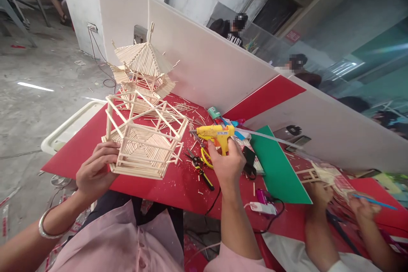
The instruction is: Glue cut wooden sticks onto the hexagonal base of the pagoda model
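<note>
My left hand (97, 165) is closed on the lower left corner of a model frame (143, 148) built from thin wooden sticks. The frame is raised and tilted, with a many-sided slatted floor showing inside its open bars. In my right hand (227, 159) is a yellow glue gun (215, 132), its nozzle pointing left at the frame but apart from it. A long whitish glue stick (264, 135) trails out of its back. Behind the frame stands a stick-built pavilion (143, 63) with a tiered roof.
On the red table (178, 182) lie black-and-yellow pliers (202, 172), loose sticks (186, 110), a green board (277, 165) and a white power strip (263, 208). A white partition (204, 55) runs behind. To the right, another person's hands (320, 193) work on sticks.
</note>
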A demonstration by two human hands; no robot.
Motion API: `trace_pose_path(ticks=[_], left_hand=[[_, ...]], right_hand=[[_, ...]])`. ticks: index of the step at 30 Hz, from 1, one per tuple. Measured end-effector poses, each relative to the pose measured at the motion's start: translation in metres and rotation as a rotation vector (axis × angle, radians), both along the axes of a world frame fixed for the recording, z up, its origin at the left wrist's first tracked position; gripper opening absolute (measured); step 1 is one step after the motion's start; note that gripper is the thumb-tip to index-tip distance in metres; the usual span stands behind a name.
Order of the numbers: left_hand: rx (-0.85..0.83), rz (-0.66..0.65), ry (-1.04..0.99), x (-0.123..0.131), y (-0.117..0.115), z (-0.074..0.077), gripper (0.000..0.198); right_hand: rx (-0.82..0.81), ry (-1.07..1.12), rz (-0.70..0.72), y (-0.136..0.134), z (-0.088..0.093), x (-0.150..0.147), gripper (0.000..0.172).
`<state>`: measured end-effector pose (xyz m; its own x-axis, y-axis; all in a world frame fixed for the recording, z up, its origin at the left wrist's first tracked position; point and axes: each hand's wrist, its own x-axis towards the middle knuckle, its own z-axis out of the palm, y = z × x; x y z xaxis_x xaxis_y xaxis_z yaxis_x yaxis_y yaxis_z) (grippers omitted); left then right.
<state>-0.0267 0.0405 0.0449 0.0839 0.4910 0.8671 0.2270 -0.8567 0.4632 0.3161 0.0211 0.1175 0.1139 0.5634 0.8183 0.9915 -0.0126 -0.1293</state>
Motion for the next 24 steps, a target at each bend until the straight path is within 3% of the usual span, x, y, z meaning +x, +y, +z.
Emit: trace_pose_path(ticks=[8, 14, 18, 24], left_hand=[[0.006, 0.048, 0.001, 0.001, 0.002, -0.002, 0.015], [-0.021, 0.097, 0.017, 0.003, 0.002, -0.008, 0.009], [0.027, 0.123, 0.048, 0.004, 0.0, -0.001, 0.01], [0.087, 0.147, 0.115, 0.002, -0.002, 0.008, 0.01]], right_hand=[[-0.095, 0.067, 0.225, -0.042, 0.014, -0.032, 0.027], [-0.079, 0.05, 0.184, -0.047, 0.002, -0.031, 0.027], [-0.069, 0.014, 0.178, -0.046, -0.006, -0.027, 0.026], [-0.032, -0.196, 0.128, -0.045, -0.002, -0.021, 0.026]])
